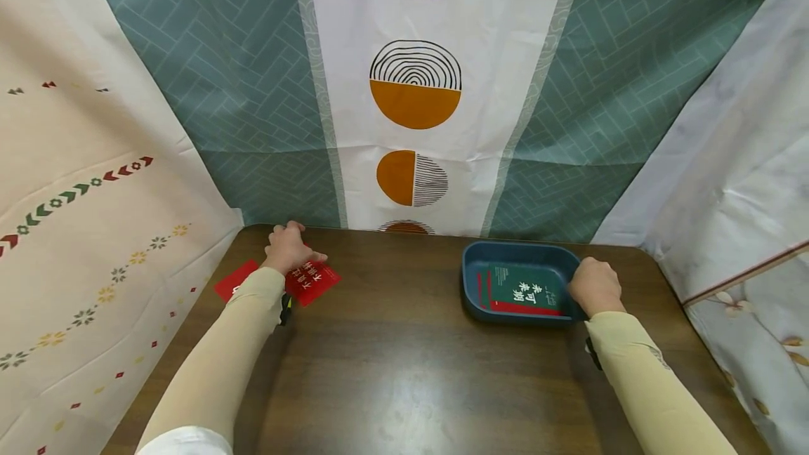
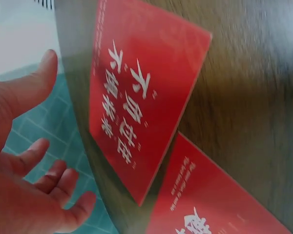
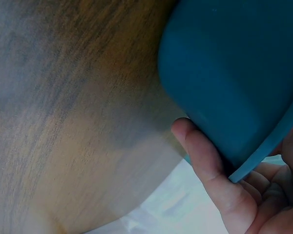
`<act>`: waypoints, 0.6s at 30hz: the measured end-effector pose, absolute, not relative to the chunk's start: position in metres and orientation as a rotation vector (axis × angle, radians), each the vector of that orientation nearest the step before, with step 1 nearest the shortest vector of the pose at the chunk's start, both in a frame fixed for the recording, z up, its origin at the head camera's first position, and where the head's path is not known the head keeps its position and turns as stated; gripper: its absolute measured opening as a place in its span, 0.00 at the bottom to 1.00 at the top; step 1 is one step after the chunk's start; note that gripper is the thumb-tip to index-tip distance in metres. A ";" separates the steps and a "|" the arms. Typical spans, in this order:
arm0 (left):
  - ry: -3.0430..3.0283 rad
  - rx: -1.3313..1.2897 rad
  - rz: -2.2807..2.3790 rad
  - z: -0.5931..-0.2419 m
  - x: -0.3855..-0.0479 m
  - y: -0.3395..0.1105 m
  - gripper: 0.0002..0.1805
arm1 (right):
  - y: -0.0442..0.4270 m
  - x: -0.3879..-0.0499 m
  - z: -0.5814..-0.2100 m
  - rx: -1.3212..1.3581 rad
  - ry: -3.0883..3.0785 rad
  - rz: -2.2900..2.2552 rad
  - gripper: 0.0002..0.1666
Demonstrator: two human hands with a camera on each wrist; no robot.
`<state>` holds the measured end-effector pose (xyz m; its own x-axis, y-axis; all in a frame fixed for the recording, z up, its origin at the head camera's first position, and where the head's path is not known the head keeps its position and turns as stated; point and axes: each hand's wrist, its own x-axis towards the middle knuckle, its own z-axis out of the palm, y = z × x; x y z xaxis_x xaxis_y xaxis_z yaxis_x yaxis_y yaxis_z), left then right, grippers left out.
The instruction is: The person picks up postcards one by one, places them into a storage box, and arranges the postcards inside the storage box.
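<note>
My left hand [image 1: 289, 250] hovers over two red cards at the far left of the table, its fingers spread and holding nothing. One red card [image 2: 141, 97] with white characters lies just beyond the thumb in the left wrist view. Another red card [image 1: 237, 279] is partly covered by my forearm in the head view. On the right, my right hand [image 1: 595, 288] grips the right end of a dark blue plastic bin [image 1: 524, 250], thumb outside the wall. Inside the bin lies a green card [image 1: 515, 285] with white characters, over something red whose edge shows.
The brown wooden table [image 1: 404, 357] stretches between the bin and the cards. A patterned green and white cloth [image 1: 253, 90] hangs along the table's back edge. Pale cloths [image 1: 82, 230] enclose the left and right sides.
</note>
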<state>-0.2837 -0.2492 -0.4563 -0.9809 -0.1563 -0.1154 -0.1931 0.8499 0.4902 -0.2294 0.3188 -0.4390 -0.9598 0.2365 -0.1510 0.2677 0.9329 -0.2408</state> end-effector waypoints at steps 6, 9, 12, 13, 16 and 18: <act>2.837 -0.339 0.761 -0.463 -0.285 -0.264 0.49 | 0.318 -0.232 -0.441 0.401 2.970 -0.388 0.25; 2.799 -0.339 0.734 -0.469 -0.285 -0.269 0.51 | 0.318 -0.232 -0.442 0.402 2.976 -0.387 0.25; 2.800 -0.330 0.690 -0.476 -0.287 -0.270 0.52 | 0.317 -0.232 -0.441 0.405 2.974 -0.381 0.26; 2.808 -0.332 0.673 -0.478 -0.287 -0.271 0.51 | 0.318 -0.231 -0.441 0.405 2.970 -0.379 0.26; 2.833 -0.347 0.629 -0.481 -0.288 -0.271 0.51 | 0.317 -0.231 -0.440 0.407 2.969 -0.371 0.26; 2.828 -0.371 0.615 -0.482 -0.289 -0.271 0.52 | 0.318 -0.231 -0.440 0.406 2.969 -0.368 0.27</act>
